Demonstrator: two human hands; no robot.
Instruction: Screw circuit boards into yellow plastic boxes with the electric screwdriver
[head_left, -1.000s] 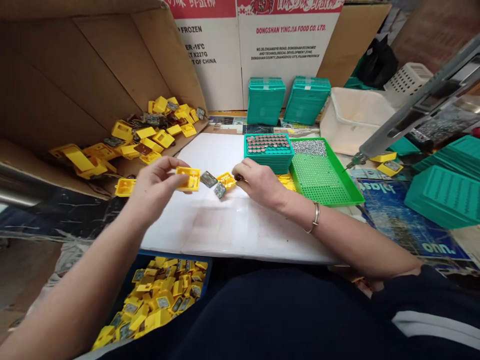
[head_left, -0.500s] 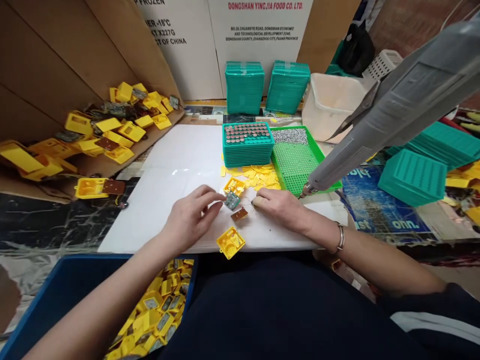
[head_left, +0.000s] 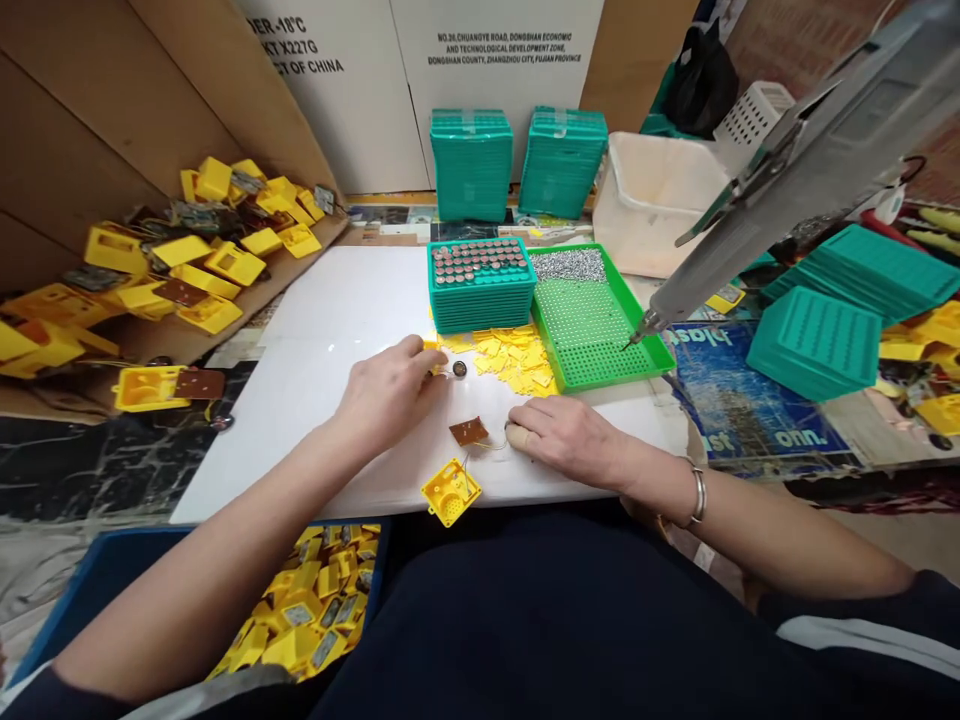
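My left hand (head_left: pixel 394 388) is closed over the white board, its fingers around a yellow plastic case (head_left: pixel 430 343) that they mostly hide. Beside those fingertips a small round black part (head_left: pixel 459 369) shows with a thin wire. My right hand (head_left: pixel 566 440) pinches a small dark part (head_left: pixel 510 426) at the end of a thin wire. That wire leads to a brown circuit board (head_left: pixel 468 431) lying between my hands. Closer to me, an open yellow case half (head_left: pixel 451 492) lies at the board's front edge, with thin wires reaching up from it.
A teal tray stack (head_left: pixel 481 300) holds rows of round metal parts. Next to it are yellow plastic pieces (head_left: pixel 517 358) and a green basket (head_left: pixel 592 325) of small screws. A grey electric screwdriver (head_left: pixel 720 240) hangs at right. Yellow cases fill a blue bin (head_left: pixel 97 580) below left.
My left hand has closed on the yellow case with the green circuit board and drawn it left; that board is now hidden. The round black part has come into view. The head view has shifted slightly.
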